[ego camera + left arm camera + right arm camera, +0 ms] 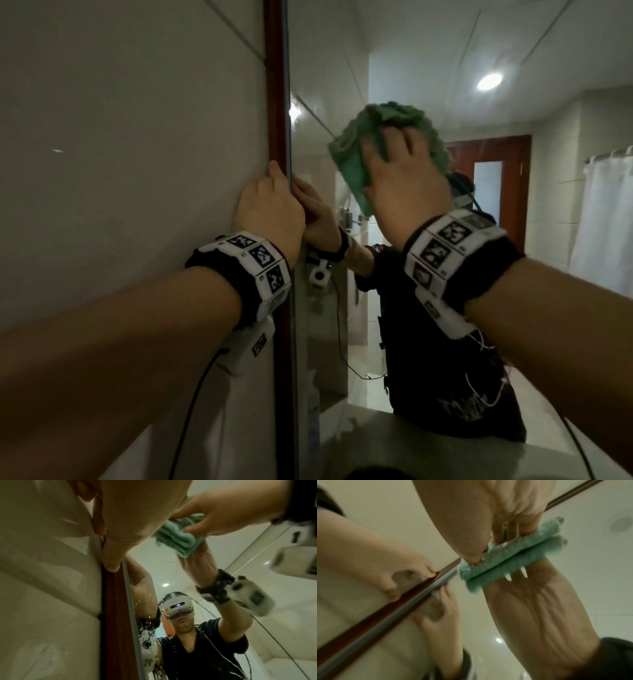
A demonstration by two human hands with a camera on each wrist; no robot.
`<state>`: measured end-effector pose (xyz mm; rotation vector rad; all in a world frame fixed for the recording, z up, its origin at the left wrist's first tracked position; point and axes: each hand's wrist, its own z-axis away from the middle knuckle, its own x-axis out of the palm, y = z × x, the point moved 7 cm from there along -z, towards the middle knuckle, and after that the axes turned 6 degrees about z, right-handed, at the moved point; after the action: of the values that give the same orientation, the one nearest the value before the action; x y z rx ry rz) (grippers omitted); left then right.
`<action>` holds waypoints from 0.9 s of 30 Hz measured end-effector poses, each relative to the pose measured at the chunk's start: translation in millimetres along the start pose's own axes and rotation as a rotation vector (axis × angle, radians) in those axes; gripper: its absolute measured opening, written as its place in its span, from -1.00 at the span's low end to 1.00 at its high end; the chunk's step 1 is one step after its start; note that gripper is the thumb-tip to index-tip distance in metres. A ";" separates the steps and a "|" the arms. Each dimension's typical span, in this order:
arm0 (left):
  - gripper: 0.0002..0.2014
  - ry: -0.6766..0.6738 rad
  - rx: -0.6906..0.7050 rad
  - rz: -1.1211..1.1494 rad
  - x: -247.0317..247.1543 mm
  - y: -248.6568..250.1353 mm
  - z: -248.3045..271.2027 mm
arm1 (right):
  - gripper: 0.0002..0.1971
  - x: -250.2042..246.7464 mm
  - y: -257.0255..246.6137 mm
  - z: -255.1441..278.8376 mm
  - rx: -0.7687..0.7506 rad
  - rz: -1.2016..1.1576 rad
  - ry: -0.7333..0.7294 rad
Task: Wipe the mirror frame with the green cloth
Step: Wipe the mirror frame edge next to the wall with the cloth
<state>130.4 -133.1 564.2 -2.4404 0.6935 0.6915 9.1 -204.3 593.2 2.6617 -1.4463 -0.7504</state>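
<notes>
Looking from the head view: the right hand [400,178] presses the folded green cloth [359,137] flat against the mirror glass [428,68], fingers spread over it and thumb under its lower edge, so it holds the cloth.
Cloth position: on the glass, near the dark red-brown mirror frame [274,102] but not touching it.
Left hand, head view: the left hand [270,205] rests on the frame's edge where it meets the tiled wall [120,137], fingers loosely bent, holding nothing.
Left wrist view: a fingertip of the left hand [111,561] sits on the frame [113,615]; the cloth [178,540] appears beside it, pinched by the right hand [223,513], with its reflection just below.
Right wrist view: blurred; the cloth [501,555] meets its own reflection, which suggests full contact with the glass, and its end lies just beside the frame [412,592]. The left hand [402,574] touches the frame lower down.
Step in hand, as I judge it: bringing the cloth onto the frame.
Doing it well: slide the cloth sideways until it overlaps the wooden strip, wrap a fold over the front and the inner lip, then run along its length with steady pressure.
Watch for: the bracing left hand lies in the path downward; shift it before the cloth arrives.
</notes>
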 end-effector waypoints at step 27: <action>-0.50 0.005 0.000 -0.014 -4.1 0.7 1.6 | -0.42 51.1 -24.9 89.6 -0.051 -0.028 -0.133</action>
<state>126.4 -131.3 565.2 -2.4453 0.6780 0.6800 14.3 -212.4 487.6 2.6445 -1.3994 -0.9700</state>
